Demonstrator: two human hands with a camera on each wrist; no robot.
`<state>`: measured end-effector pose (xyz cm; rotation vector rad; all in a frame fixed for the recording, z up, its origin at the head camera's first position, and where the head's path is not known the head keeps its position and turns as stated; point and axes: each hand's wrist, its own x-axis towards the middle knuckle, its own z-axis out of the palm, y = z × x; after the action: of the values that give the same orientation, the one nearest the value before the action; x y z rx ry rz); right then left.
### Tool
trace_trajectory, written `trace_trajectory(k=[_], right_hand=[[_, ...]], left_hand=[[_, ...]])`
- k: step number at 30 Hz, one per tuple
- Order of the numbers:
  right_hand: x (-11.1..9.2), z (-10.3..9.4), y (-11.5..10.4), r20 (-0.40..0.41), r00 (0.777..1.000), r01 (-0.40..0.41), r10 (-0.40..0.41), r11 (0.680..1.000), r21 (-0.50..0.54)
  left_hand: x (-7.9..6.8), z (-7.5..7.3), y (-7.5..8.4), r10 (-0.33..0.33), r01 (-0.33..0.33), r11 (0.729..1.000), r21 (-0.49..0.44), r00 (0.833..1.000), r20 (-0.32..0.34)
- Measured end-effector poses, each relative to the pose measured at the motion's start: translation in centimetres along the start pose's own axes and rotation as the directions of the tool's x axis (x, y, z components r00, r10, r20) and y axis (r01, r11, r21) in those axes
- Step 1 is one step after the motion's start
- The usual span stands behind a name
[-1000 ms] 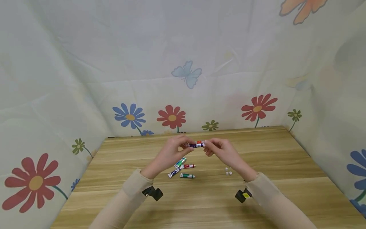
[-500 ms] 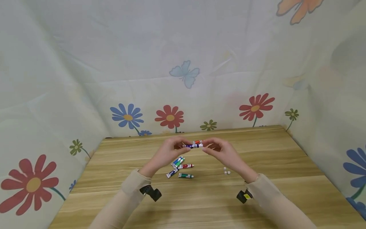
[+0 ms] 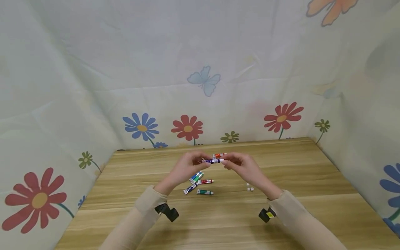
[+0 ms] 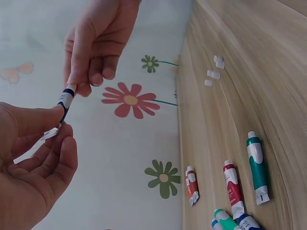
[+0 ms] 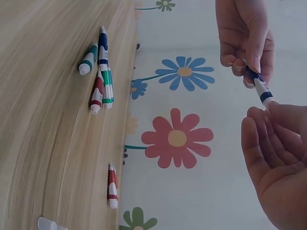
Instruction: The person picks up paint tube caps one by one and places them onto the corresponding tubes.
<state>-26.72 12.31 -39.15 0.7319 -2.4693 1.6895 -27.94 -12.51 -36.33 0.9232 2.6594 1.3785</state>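
Raised over the far part of the table, a dark blue and white paint tube [image 3: 215,161] is held between my two hands. My left hand [image 3: 185,167] pinches its flat crimped end between thumb and fingers. At the other end, my right hand [image 3: 245,167] pinches the white cap, which its fingertips mostly hide. In the left wrist view the same tube [image 4: 66,101] slants, with the cap end up. Beyond it an orange-red tube [image 3: 218,155] lies on the table, partly hidden by the hands.
Left of centre lie a red tube [image 3: 206,181], a dark green tube [image 3: 205,192], a blue tube [image 3: 190,189] and a light green tube [image 3: 197,177], some touching. Several small white caps [image 3: 250,189] sit to the right. A flower-printed curtain [image 3: 206,114] stands behind the wooden table [image 3: 225,222].
Both hands have lowered slightly with the tube. My right fingers have shifted their grip at the cap end. The tubes and caps on the table have not moved.
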Motion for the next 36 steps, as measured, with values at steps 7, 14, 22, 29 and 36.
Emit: trace_trajectory(k=[7, 14, 22, 29, 36], right_hand=[[-0.1, -0.2, 0.1, 0.006, 1.000, 0.000, 0.000, 1.000, -0.006], [-0.1, -0.1, 0.2, 0.029, 0.999, -0.031, 0.030, 0.999, 0.030], [0.0, -0.1, 0.7, 0.016, 0.999, -0.040, 0.040, 0.999, -0.007], [-0.6, -0.4, 0.9, -0.010, 0.999, -0.048, 0.047, 0.997, -0.057], [-1.0, -0.5, 0.7, -0.031, 0.999, 0.037, -0.038, 0.999, -0.040]], left_hand=[[0.5, 0.5, 0.9, 0.024, -0.024, 0.998, 0.064, 1.000, -0.010], [0.7, 1.1, 1.3, 0.027, -0.027, 0.996, 0.081, 1.000, -0.007], [0.8, 1.2, 1.0, 0.029, -0.028, 0.997, 0.072, 0.999, -0.015], [0.6, 1.1, 1.0, 0.005, -0.004, 0.998, 0.066, 1.000, -0.013], [0.7, 0.9, 1.0, -0.024, 0.024, 1.000, 0.020, 1.000, 0.014]])
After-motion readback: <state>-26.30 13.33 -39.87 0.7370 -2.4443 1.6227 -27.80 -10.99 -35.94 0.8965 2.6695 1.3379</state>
